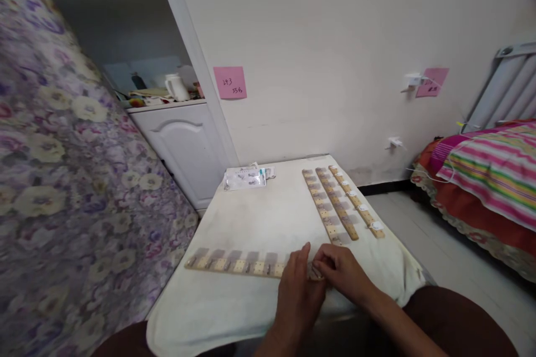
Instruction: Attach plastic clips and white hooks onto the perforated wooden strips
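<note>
A long wooden strip (234,265) with small clear pieces along it lies across the near part of a white cloth-covered table (268,217). My left hand (299,287) rests on its right end with fingers together. My right hand (341,273) meets it there, fingers pinched on a small piece at the strip's end that I cannot make out. Three similar strips (335,203) lie side by side at the far right of the table, the outer one carrying small white round pieces.
A clear packet of small parts (247,177) lies at the table's far edge. A flowered fabric (62,178) fills the left. A white cabinet (184,145) stands behind; a bed with striped bedding (489,178) is on the right. Pink notes hang on the wall.
</note>
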Motion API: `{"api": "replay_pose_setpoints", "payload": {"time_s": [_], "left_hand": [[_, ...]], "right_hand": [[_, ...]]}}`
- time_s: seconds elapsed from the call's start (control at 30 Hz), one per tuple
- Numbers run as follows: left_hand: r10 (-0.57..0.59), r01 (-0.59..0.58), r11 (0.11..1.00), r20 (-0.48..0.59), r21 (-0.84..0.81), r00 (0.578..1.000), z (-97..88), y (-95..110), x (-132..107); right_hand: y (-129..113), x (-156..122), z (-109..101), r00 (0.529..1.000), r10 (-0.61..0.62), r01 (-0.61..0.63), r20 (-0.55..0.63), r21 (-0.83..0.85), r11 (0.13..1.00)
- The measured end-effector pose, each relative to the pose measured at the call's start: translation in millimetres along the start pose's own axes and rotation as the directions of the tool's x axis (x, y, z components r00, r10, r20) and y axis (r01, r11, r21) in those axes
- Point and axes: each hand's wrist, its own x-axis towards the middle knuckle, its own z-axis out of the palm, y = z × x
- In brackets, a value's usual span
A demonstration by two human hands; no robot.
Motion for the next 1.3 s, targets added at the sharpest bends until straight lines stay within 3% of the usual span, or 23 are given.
{"api": "replay_pose_setpoints", "payload": {"time_s": [0.13, 0.43, 0.63, 0.77, 0.9, 1.03, 1.3], "left_hand": [[-0.020, 0.024, 0.997, 0.061, -0.073, 0.998, -7.8, -3.5, -6.7], [0.001, -0.001, 1.000, -0.001, -0.001, 1.000, -7.6, 3.9, -13.7], [0.098, -0.095, 0.991, -0.031, 0.094, 0.995, -14.5, 3.8, -16.7], [0.117, -0.116, 0.991, -0.021, 0.066, 0.993, -20.1, 5.7, -16.1], [0.014, -0.020, 0.996, -0.071, -0.085, 0.997, -20.2, 6.0, -13.4], [-0.120, 0.091, 0.959, -0.094, -0.267, 0.988, -18.4, 1.0, -9.7], [-0.251, 0.194, 0.894, -0.095, -0.403, 0.963, -18.8, -2.5, -8.3]], "right_hand": [[3.6, 1.3, -4.3, 0.998, -0.005, 0.001, 0.059, 0.066, 0.998], [2.7, 0.1, -0.6, 0.998, 0.026, -0.029, 0.055, 0.049, 0.998], [2.7, -1.0, 5.2, 0.987, 0.060, -0.088, 0.152, 0.184, 0.979], [6.1, -0.8, 7.4, 0.977, 0.086, -0.136, 0.197, 0.255, 0.957], [9.3, 0.4, 6.4, 0.975, 0.107, -0.164, 0.196, 0.304, 0.938], [11.9, 0.5, 5.3, 0.950, 0.147, -0.254, 0.276, 0.404, 0.879], [15.7, -0.3, 3.2, 0.902, 0.144, -0.357, 0.407, 0.514, 0.780]]}}
